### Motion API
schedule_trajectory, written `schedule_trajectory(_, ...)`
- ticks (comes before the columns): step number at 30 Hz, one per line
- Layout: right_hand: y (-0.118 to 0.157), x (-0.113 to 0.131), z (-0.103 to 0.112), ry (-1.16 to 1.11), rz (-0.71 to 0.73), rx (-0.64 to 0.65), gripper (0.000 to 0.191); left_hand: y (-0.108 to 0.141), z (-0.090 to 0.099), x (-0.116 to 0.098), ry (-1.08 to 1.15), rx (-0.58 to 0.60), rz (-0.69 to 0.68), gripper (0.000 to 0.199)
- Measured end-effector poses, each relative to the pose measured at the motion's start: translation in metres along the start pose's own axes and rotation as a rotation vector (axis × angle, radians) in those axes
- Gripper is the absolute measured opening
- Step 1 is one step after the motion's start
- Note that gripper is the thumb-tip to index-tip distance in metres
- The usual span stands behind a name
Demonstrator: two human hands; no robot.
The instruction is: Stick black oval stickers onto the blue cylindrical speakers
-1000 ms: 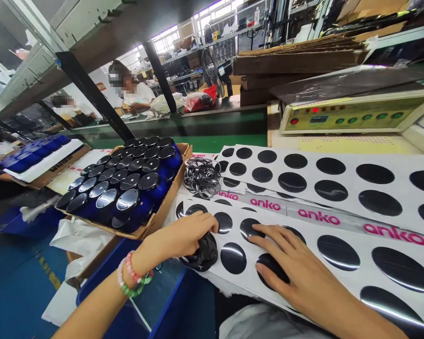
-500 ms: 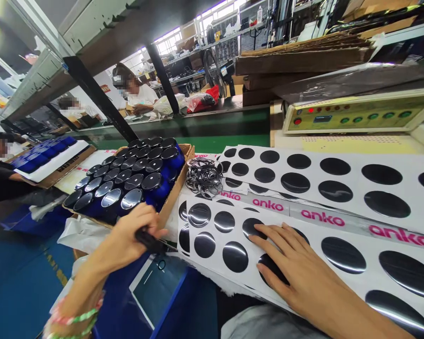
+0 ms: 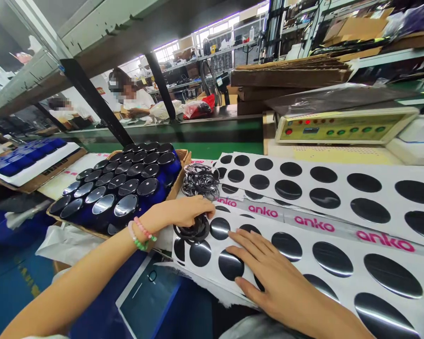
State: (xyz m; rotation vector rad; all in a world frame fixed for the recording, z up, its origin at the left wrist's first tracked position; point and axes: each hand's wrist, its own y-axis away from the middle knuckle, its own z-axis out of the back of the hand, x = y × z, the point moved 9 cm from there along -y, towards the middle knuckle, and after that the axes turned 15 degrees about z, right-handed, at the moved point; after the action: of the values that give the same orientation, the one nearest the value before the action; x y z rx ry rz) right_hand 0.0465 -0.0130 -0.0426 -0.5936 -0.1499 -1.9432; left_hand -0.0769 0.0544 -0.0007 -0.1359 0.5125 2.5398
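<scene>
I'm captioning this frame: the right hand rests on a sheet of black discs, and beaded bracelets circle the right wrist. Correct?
Not quite: the head view shows the beaded bracelets on the left wrist. The right hand does rest on a sheet of black discs.

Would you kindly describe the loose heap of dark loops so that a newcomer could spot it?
Start at the cardboard tray of blue, black-topped containers. Beside its right edge lies the heap of dark loops. It lies unheld, whereas the dark bundle nearer the camera is in the grip of the left hand.

Obstacle beyond left hand (image 3: 192, 210): loop pile (image 3: 200, 180) (tangled)
</scene>
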Motion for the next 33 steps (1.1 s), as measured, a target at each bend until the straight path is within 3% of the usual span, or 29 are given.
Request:
schedule_trajectory(8,0.001,-0.001,-0.002,0.011,0.026,-0.021,0.041,0.016,0.0,0.004,-0.017,-0.11,0.067,0.051)
schedule_trajectory(16,0.002,0.001,-0.003,0.026,0.03,0.0,0.044,0.036,0.006,0.007,0.004,-0.195,0.19,0.033)
schedule_trajectory(18,0.003,0.001,-0.003,0.022,0.031,0.003,0.044,0.056,0.013,0.016,0.009,-0.242,0.279,0.026)
schedule_trajectory(20,0.003,0.0,-0.003,0.009,0.027,-0.006,0.044,0.089,0.024,0.037,0.047,-0.32,0.467,0.023)
schedule_trajectory(22,0.003,-0.002,-0.002,-0.015,0.026,-0.025,0.044,0.134,0.038,0.06,0.12,-0.467,0.717,0.026)
schedule_trajectory(24,0.004,-0.002,0.0,-0.059,0.024,-0.056,0.044,0.172,0.048,0.065,0.181,-0.625,0.882,0.031)
schedule_trajectory(26,0.006,0.001,0.006,-0.169,0.009,-0.088,0.05,0.18,0.049,0.044,0.213,-0.697,0.89,0.033)
schedule_trajectory(30,0.007,0.019,0.018,-0.548,-0.042,-0.121,0.093,0.117,0.031,-0.036,0.293,-0.555,0.61,0.029)
schedule_trajectory(31,0.007,0.023,0.025,-0.612,-0.052,-0.176,0.095,0.098,0.027,-0.055,0.334,-0.513,0.54,0.031)
schedule_trajectory(33,0.011,0.023,0.04,-0.687,-0.083,-0.346,0.074,0.068,0.02,-0.081,0.451,-0.408,0.437,0.036)
